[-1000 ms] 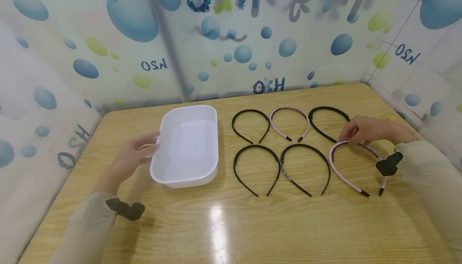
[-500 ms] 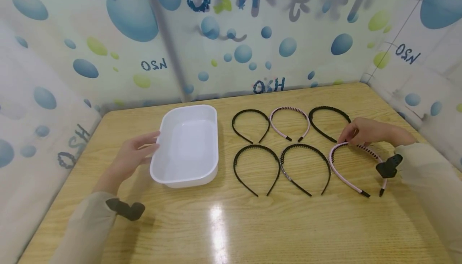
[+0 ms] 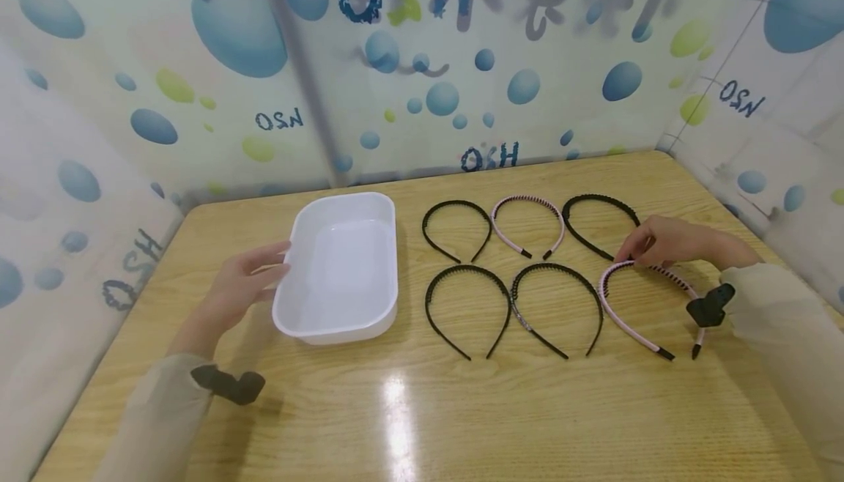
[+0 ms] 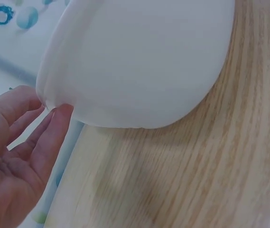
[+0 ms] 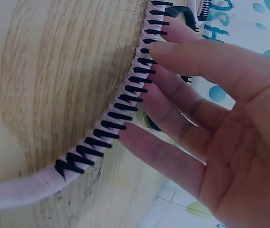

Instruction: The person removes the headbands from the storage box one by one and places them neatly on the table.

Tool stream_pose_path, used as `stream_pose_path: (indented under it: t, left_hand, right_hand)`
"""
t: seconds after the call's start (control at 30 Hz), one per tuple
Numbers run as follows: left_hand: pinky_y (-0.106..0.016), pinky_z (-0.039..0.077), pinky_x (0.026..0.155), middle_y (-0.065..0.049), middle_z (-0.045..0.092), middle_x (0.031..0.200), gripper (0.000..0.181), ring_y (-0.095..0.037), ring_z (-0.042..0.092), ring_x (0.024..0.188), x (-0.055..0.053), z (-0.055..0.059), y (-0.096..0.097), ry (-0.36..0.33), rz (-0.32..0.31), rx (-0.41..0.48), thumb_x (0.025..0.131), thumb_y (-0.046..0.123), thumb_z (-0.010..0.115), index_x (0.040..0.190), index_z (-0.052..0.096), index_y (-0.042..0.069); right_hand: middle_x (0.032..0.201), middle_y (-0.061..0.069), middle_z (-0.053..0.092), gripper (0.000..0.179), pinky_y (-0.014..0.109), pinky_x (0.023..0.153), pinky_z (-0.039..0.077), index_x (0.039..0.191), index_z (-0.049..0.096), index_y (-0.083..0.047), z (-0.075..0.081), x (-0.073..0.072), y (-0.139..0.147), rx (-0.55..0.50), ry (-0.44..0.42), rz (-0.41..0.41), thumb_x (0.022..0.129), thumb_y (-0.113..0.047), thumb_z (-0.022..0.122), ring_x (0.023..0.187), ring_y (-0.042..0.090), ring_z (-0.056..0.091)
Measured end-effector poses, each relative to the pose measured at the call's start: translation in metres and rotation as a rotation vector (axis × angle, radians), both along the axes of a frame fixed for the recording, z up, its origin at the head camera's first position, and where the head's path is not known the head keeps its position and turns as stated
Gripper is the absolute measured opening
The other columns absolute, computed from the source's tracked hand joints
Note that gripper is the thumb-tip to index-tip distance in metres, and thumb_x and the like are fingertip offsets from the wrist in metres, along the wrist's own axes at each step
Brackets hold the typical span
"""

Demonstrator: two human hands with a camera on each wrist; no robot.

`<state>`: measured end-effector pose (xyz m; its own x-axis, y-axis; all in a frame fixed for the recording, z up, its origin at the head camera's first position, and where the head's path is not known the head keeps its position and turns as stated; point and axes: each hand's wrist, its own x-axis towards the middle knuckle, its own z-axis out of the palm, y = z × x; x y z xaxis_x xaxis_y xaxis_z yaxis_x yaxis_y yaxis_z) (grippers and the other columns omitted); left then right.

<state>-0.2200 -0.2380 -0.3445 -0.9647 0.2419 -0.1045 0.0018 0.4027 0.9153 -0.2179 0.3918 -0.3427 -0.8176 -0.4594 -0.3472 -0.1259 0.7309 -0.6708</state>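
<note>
My right hand (image 3: 672,242) pinches the toothed arch of a pink headband (image 3: 623,327) at the right of the table, its black-tipped ends towards me. In the right wrist view the thumb lies against the black teeth of the headband (image 5: 113,114), with the other fingers along its outer side. To the left, my left hand (image 3: 231,291) touches the left side of a white plastic tray (image 3: 394,277) with its fingers spread and loosely bent. The left wrist view shows the fingertips (image 4: 64,111) right at the tray's rim.
Beside the pink headband lie a black headband with a glittery section (image 3: 521,319) and a plain black one (image 3: 431,313). Behind them are another black headband (image 3: 456,204), a second pink one (image 3: 504,236) and a thicker black one (image 3: 596,197). Patterned walls (image 3: 422,130) bound the wooden table (image 3: 501,423).
My right hand has sunk very slightly with the pink headband in its fingers. The left hand and the tray stay where they were.
</note>
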Motion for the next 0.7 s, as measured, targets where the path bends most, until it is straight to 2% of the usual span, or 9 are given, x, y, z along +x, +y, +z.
stream_pose_path:
  t: [0.1, 0.27, 0.43, 0.53, 0.63, 0.7]
  left_hand:
    - [-0.028, 0.053, 0.079, -0.023, 0.045, 0.126, 0.058, 0.002, 0.054, 0.095, 0.0, 0.0, 0.0, 0.003, -0.005, 0.03, 0.092, 0.019, 0.057, 0.139, 0.032, -0.004]
    - [-0.027, 0.054, 0.078, -0.002, 0.054, 0.112, 0.057, 0.002, 0.056, 0.094, -0.001, -0.001, -0.003, 0.005, -0.02, 0.056, 0.091, 0.017, 0.058, 0.138, 0.033, -0.005]
    - [-0.029, 0.054, 0.078, 0.005, 0.054, 0.11, 0.056, 0.0, 0.057, 0.095, -0.001, 0.0, -0.009, 0.012, -0.061, 0.047, 0.092, 0.018, 0.057, 0.137, 0.033, -0.007]
    - [-0.034, 0.054, 0.079, 0.005, 0.056, 0.112, 0.057, 0.0, 0.057, 0.096, 0.0, 0.002, -0.014, 0.012, -0.06, 0.03, 0.093, 0.021, 0.056, 0.137, 0.034, -0.006]
    - [-0.037, 0.053, 0.079, -0.007, 0.054, 0.123, 0.058, 0.004, 0.054, 0.099, 0.001, 0.007, -0.02, 0.027, -0.04, -0.003, 0.093, 0.025, 0.055, 0.138, 0.033, -0.005]
    - [-0.035, 0.054, 0.079, -0.017, 0.047, 0.13, 0.059, 0.007, 0.052, 0.099, 0.002, 0.01, -0.024, 0.042, -0.02, -0.03, 0.094, 0.027, 0.054, 0.138, 0.033, -0.005]
  right_hand:
    - [0.083, 0.011, 0.062, 0.019, 0.021, 0.039, 0.037, 0.101, 0.067, 0.004, 0.0, 0.001, 0.002, -0.019, 0.008, 0.005, 0.083, 0.001, 0.062, 0.046, 0.009, 0.039]
    - [0.085, 0.012, 0.063, 0.02, 0.021, 0.039, 0.034, 0.103, 0.066, 0.006, 0.003, 0.002, 0.003, -0.036, 0.018, -0.007, 0.084, 0.002, 0.061, 0.045, 0.007, 0.035]
    - [0.085, 0.014, 0.061, 0.025, 0.023, 0.04, 0.034, 0.108, 0.063, 0.009, 0.01, 0.003, -0.003, -0.025, 0.016, -0.054, 0.084, -0.001, 0.062, 0.047, 0.008, 0.035]
    - [0.089, 0.012, 0.06, 0.028, 0.025, 0.042, 0.037, 0.109, 0.062, 0.009, 0.014, 0.005, -0.008, -0.011, 0.026, -0.077, 0.084, -0.003, 0.064, 0.052, 0.011, 0.04]
    - [0.093, 0.012, 0.06, 0.028, 0.027, 0.045, 0.043, 0.11, 0.062, 0.008, 0.018, 0.007, -0.013, 0.014, 0.075, -0.08, 0.084, -0.004, 0.063, 0.061, 0.013, 0.05]
    - [0.096, 0.013, 0.06, 0.027, 0.03, 0.049, 0.047, 0.11, 0.062, 0.007, 0.02, 0.008, -0.015, 0.032, 0.123, -0.074, 0.085, -0.004, 0.062, 0.07, 0.014, 0.055]
